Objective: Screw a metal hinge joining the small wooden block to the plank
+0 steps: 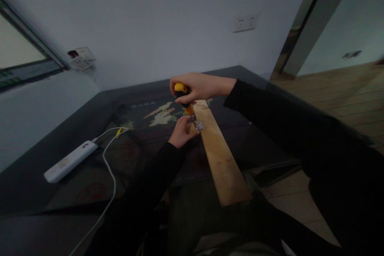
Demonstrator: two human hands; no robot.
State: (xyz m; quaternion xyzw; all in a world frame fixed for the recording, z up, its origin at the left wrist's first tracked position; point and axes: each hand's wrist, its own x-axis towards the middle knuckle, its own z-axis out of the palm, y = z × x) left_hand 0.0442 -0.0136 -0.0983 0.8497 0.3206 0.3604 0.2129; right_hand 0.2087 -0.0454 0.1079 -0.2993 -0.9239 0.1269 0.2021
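Observation:
My right hand [198, 86] is closed around the yellow-and-black handle of a screwdriver [181, 88], held from above with its shaft slanting down. The shaft meets a small silver hinge [199, 125] at the left edge of a long wooden board [220, 152]. My left hand [181, 133] is closed at the hinge, with thumb and fingers on either side of it near the screwdriver tip. A pale wooden surface shows between those fingers, partly hidden. The board runs from the tabletop toward me, its near end reaching past the table edge.
On the dark table [144, 156], a white power strip [70, 162] lies to the left, with a white cable [113, 176] trailing toward me. A bird picture [162, 116] decorates the tabletop. Behind it stands a wall with sockets [245, 23]; wooden flooring [345, 92] shows at right.

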